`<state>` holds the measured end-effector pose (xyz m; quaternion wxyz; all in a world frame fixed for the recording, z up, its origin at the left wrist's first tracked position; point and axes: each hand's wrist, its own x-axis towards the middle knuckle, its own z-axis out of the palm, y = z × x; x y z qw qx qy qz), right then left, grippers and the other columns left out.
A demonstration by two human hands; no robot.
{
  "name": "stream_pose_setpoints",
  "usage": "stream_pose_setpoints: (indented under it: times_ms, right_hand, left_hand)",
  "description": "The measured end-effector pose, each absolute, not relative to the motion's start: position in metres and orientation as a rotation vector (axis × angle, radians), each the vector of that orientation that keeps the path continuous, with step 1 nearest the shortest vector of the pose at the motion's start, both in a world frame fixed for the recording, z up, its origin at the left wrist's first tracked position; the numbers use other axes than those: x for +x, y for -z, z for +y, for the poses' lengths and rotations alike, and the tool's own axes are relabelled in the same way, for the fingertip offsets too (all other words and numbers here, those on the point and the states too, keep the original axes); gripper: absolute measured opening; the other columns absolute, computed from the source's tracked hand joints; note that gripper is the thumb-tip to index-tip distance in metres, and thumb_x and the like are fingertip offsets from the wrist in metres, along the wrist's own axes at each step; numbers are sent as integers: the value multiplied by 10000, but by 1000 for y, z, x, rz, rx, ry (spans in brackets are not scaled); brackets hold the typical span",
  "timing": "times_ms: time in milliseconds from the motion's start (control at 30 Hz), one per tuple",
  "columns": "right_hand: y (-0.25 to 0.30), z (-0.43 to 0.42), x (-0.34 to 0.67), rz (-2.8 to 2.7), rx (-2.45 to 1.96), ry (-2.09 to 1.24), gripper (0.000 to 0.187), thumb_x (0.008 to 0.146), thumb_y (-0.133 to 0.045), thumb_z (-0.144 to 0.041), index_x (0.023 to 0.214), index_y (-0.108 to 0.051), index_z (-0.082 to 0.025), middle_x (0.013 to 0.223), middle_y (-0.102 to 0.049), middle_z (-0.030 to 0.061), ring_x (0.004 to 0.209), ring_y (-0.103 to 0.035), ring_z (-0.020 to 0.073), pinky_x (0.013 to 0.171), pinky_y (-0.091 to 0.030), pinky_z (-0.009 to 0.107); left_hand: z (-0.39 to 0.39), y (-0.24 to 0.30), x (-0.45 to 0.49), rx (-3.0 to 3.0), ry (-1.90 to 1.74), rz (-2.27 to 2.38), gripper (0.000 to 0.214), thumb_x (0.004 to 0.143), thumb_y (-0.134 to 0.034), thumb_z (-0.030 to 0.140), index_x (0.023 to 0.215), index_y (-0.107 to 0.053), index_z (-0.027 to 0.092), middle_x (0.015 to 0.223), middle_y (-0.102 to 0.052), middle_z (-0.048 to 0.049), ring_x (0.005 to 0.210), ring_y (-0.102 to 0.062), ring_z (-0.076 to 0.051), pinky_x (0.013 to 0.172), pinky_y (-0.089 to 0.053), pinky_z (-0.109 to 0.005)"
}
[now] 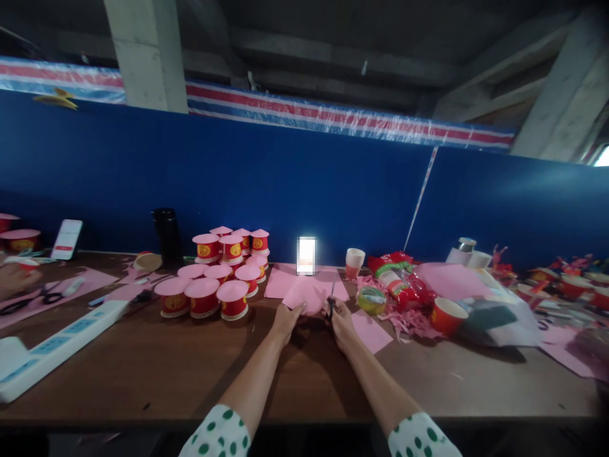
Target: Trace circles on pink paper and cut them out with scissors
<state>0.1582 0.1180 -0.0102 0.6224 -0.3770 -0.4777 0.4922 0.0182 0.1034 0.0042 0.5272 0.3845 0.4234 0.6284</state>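
Observation:
In the middle of the table, my left hand (287, 321) grips the lower left edge of a pink paper piece (307, 295) with a rounded outline. My right hand (340, 319) is closed around a pair of dark-handled scissors (332, 304), whose blades point away from me at the paper's right edge. How far the blades are apart is too small to tell. Behind the held paper lie more pink sheets (276, 281), and a lit phone (306, 256) stands upright there. A loose pink sheet (371, 331) rests just right of my right hand.
Several red cups with pink paper tops (233, 298) stand left of my hands. Further left are a black flask (167, 238), a white power strip (66, 346) and another person's hand (16, 279). On the right are paper scraps (413, 320), a red cup (448, 316) and a tape roll (372, 299).

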Motion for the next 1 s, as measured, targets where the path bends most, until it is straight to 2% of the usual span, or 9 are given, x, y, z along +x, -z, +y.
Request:
stream_pose_setpoints:
  times_ms: [400, 1000]
  right_hand:
    - [9, 118, 158, -1075, -872, -1182, 418, 559, -696, -491, 816, -570, -186, 579, -580, -13, 469, -512, 101, 349, -310, 162]
    - [7, 116, 158, -1066, -875, -1191, 430, 563, -698, -481, 841, -558, -184, 600, -573, -14, 486, -515, 100, 350, -313, 158]
  left_hand:
    - [105, -2, 18, 929, -1498, 1023, 267, 602, -716, 221, 829, -613, 123, 704, -646, -51, 598, -603, -150, 501, -501, -250]
    - [104, -4, 18, 921, -1488, 1020, 286, 611, -712, 205, 864, -614, 116, 754, -652, -74, 603, -598, -149, 494, -500, -242]
